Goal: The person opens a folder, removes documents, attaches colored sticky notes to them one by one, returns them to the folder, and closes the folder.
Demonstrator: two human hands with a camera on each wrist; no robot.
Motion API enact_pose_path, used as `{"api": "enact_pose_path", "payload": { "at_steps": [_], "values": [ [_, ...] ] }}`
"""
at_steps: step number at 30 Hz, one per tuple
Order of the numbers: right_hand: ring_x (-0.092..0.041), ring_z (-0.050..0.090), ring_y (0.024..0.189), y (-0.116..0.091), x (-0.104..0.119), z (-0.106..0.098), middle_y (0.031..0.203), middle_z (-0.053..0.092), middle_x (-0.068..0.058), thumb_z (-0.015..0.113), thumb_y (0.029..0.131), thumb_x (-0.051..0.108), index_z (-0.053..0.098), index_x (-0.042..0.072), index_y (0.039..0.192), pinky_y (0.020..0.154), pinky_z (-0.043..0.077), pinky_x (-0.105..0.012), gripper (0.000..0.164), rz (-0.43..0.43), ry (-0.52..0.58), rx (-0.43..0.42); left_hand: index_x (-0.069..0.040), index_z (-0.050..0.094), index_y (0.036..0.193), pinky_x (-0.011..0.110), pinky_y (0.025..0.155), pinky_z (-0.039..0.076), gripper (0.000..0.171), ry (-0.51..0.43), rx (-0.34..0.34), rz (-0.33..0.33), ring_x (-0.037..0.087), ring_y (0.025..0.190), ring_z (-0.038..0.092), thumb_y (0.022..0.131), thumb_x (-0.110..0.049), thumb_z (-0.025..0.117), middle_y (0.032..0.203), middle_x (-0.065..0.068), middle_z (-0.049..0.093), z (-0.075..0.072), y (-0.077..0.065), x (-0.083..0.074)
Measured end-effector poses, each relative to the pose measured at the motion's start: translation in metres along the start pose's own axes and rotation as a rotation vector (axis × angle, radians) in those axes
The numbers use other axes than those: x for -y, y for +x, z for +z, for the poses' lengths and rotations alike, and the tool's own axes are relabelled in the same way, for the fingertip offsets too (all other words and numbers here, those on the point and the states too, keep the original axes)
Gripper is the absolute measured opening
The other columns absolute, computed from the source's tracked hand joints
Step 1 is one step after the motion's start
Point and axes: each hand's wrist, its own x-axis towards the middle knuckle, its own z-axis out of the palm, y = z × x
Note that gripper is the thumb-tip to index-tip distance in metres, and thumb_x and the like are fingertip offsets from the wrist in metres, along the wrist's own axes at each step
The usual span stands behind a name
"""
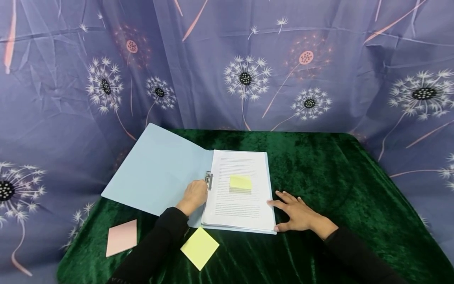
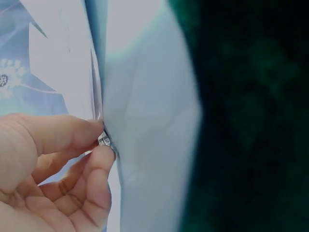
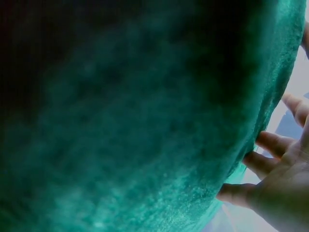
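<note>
A light blue folder [image 1: 152, 169] lies open, its cover spread to the left. On its right side rests a stack of printed sheets [image 1: 237, 211] with a small yellow sticky-note pad [image 1: 240, 182] on top. My left hand [image 1: 195, 194] is at the folder's spine, by the metal clip [image 1: 209, 180]. In the left wrist view, thumb and forefinger pinch a small metal part of that clip [image 2: 104, 139]. My right hand [image 1: 299, 215] spreads its fingers at the right edge of the sheets and folder. The right wrist view shows those spread fingers [image 3: 270, 144] against green cloth.
A yellow square sticky-note pad [image 1: 200, 248] lies in front of the folder, beside the left forearm. Farther left is a pink pad [image 1: 121, 238]. Green velvet cloth [image 1: 319, 165] covers the table, and a dandelion-patterned curtain [image 1: 205, 79] hangs behind it.
</note>
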Motion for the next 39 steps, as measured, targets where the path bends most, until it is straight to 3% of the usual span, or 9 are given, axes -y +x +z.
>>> {"api": "enact_pose_path", "payload": {
  "at_steps": [7, 16, 18, 23, 26, 30, 35, 37, 39],
  "values": [
    [-0.059, 0.024, 0.147, 0.0, -0.001, 0.0, 0.163, 0.029, -0.029, 0.08, 0.081, 0.054, 0.05, 0.016, 0.149, 0.104, 0.02, -0.085, 0.083, 0.0, -0.004, 0.003, -0.005, 0.058, 0.062, 0.028, 0.053, 0.038, 0.031, -0.025, -0.026, 0.015, 0.017, 0.057, 0.048, 0.092, 0.0, 0.062, 0.065, 0.011, 0.062, 0.002, -0.001, 0.004],
    [-0.058, 0.025, 0.147, 0.0, -0.001, 0.0, 0.163, 0.029, -0.029, 0.08, 0.081, 0.053, 0.051, 0.016, 0.148, 0.105, 0.02, -0.084, 0.082, -0.008, -0.006, -0.013, -0.004, 0.061, 0.062, 0.027, 0.052, 0.038, 0.029, -0.005, -0.074, 0.06, 0.016, 0.054, 0.051, 0.091, 0.001, 0.064, 0.065, 0.013, 0.066, 0.001, -0.002, 0.005],
    [-0.058, 0.025, 0.147, -0.001, -0.001, 0.0, 0.163, 0.029, -0.028, 0.079, 0.081, 0.054, 0.05, 0.016, 0.149, 0.105, 0.02, -0.084, 0.082, -0.007, -0.01, -0.011, -0.007, 0.054, 0.057, 0.025, 0.051, 0.034, 0.036, -0.019, -0.07, 0.06, 0.014, 0.052, 0.045, 0.09, 0.002, 0.063, 0.059, 0.009, 0.059, 0.0, -0.002, 0.005],
    [-0.058, 0.025, 0.148, -0.001, 0.0, 0.0, 0.163, 0.029, -0.028, 0.078, 0.082, 0.055, 0.05, 0.016, 0.149, 0.105, 0.019, -0.084, 0.083, -0.006, -0.008, -0.006, -0.017, 0.027, 0.053, 0.023, 0.05, 0.022, 0.055, -0.085, -0.036, 0.036, 0.012, 0.051, 0.025, 0.089, 0.006, 0.062, 0.053, -0.004, 0.025, -0.002, -0.002, 0.006],
    [-0.057, 0.024, 0.148, -0.001, 0.0, -0.001, 0.163, 0.028, -0.028, 0.078, 0.082, 0.055, 0.05, 0.016, 0.149, 0.105, 0.02, -0.084, 0.083, -0.003, -0.007, 0.002, -0.017, 0.027, 0.053, 0.022, 0.049, 0.02, 0.055, -0.118, -0.024, 0.015, 0.011, 0.051, 0.023, 0.088, 0.007, 0.061, 0.055, -0.005, 0.022, -0.005, -0.004, 0.005],
    [-0.057, 0.023, 0.148, 0.0, 0.001, -0.003, 0.164, 0.027, -0.028, 0.078, 0.082, 0.055, 0.049, 0.016, 0.15, 0.106, 0.019, -0.084, 0.083, 0.01, 0.003, 0.026, -0.014, 0.045, 0.05, 0.021, 0.048, 0.024, 0.045, -0.162, -0.058, -0.004, 0.009, 0.049, 0.031, 0.086, 0.005, 0.065, 0.052, -0.004, 0.038, -0.019, -0.01, 0.003],
    [-0.056, 0.021, 0.15, 0.002, 0.002, -0.005, 0.165, 0.025, -0.027, 0.079, 0.082, 0.054, 0.048, 0.017, 0.15, 0.106, 0.019, -0.083, 0.083, 0.027, 0.009, 0.054, -0.007, 0.055, 0.053, 0.025, 0.052, 0.027, 0.033, -0.221, -0.13, 0.017, 0.013, 0.051, 0.032, 0.084, 0.005, 0.062, 0.053, 0.0, 0.042, -0.055, -0.016, 0.009],
    [-0.056, 0.021, 0.15, 0.002, 0.002, -0.005, 0.165, 0.025, -0.026, 0.079, 0.082, 0.053, 0.048, 0.017, 0.15, 0.107, 0.018, -0.083, 0.083, 0.032, 0.011, 0.06, 0.0, 0.064, 0.061, 0.03, 0.054, 0.039, 0.023, -0.203, -0.169, 0.016, 0.018, 0.052, 0.046, 0.085, 0.002, 0.064, 0.056, 0.006, 0.053, -0.073, -0.019, 0.015],
    [-0.056, 0.02, 0.15, 0.002, 0.002, -0.005, 0.165, 0.025, -0.026, 0.079, 0.082, 0.053, 0.049, 0.017, 0.149, 0.107, 0.018, -0.083, 0.082, 0.038, 0.014, 0.063, 0.005, 0.073, 0.079, 0.04, 0.061, 0.051, 0.011, -0.181, -0.21, -0.007, 0.029, 0.063, 0.062, 0.086, -0.002, 0.067, 0.07, 0.017, 0.068, -0.092, -0.022, 0.024]
  ]
}}
